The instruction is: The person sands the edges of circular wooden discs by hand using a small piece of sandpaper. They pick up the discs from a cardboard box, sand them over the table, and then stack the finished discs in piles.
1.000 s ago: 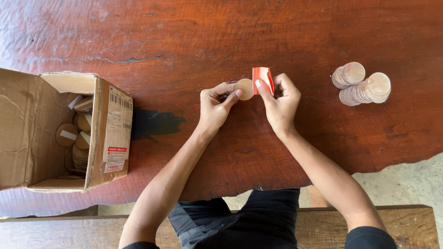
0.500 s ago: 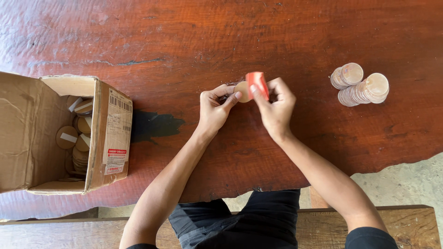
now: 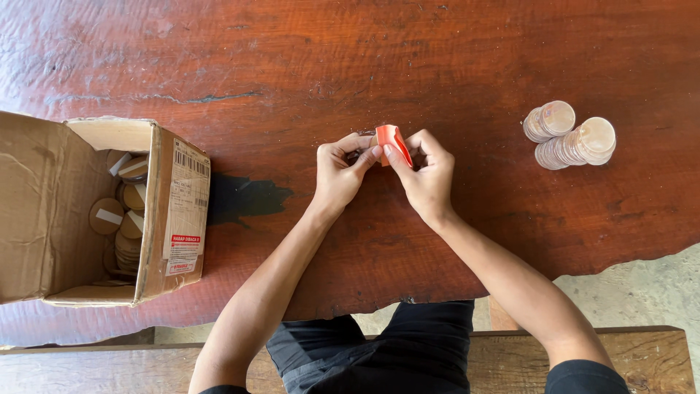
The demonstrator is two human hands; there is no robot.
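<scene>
Two bare hands met over the middle of the dark red-brown wooden table [image 3: 437,58], working together on one small item. The left hand [image 3: 339,171] had its fingers curled in, pinching the left side of a small round tan disc [image 3: 374,140], most of which was hidden behind the fingertips. The right hand [image 3: 430,175] was closed with thumb and forefinger around a strip of orange-red film [image 3: 394,142], which stood up folded at the disc's right edge, touching it. Both grips were tight pinches, with no gap visible between fingers and what they held. The disc and the film sat just above the tabletop, between the two hands, at about the table's centre.

Well apart to the right lay two short rolls of stacked tan round discs [image 3: 569,135], tipped on their sides and touching each other. At the far left of the table stood an open brown cardboard box [image 3: 171,219] with a printed label on its right wall; inside it lay more tan discs with pale strips [image 3: 120,211]. A dark patch on the wood lay just beside the box's right wall. Along the near edge ran a wooden bench [image 3: 642,357], and the person's dark trousers showed between the forearms.
</scene>
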